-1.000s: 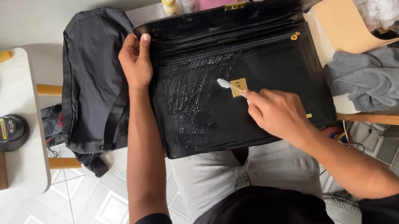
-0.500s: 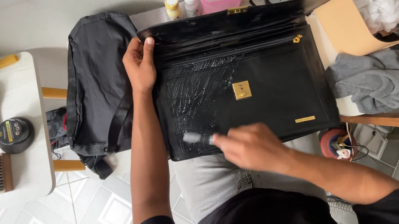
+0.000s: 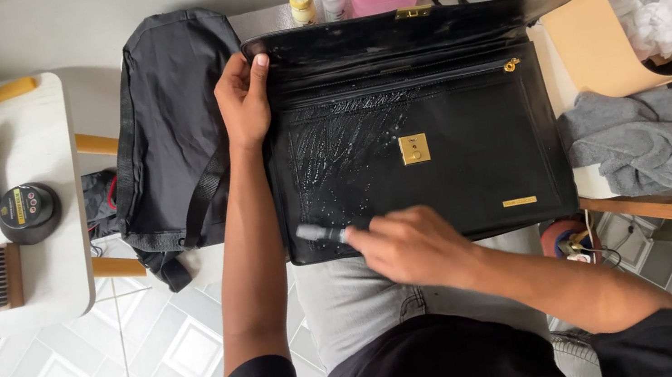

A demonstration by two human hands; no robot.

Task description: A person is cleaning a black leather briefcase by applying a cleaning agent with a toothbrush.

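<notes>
Your right hand [image 3: 415, 246] grips a small brush [image 3: 321, 233] at the near-left edge of the black leather bag [image 3: 477, 154] on your lap; your left hand [image 3: 244, 101] clasps its far-left corner. Wet suds streak the panel between your hands, while the part right of the brass clasp [image 3: 414, 148] looks dry, seemingly not yet scrubbed.

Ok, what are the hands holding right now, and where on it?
The right hand grips a small brush by its handle, head on the black bag. The left hand clasps the bag's upper left edge.
</notes>
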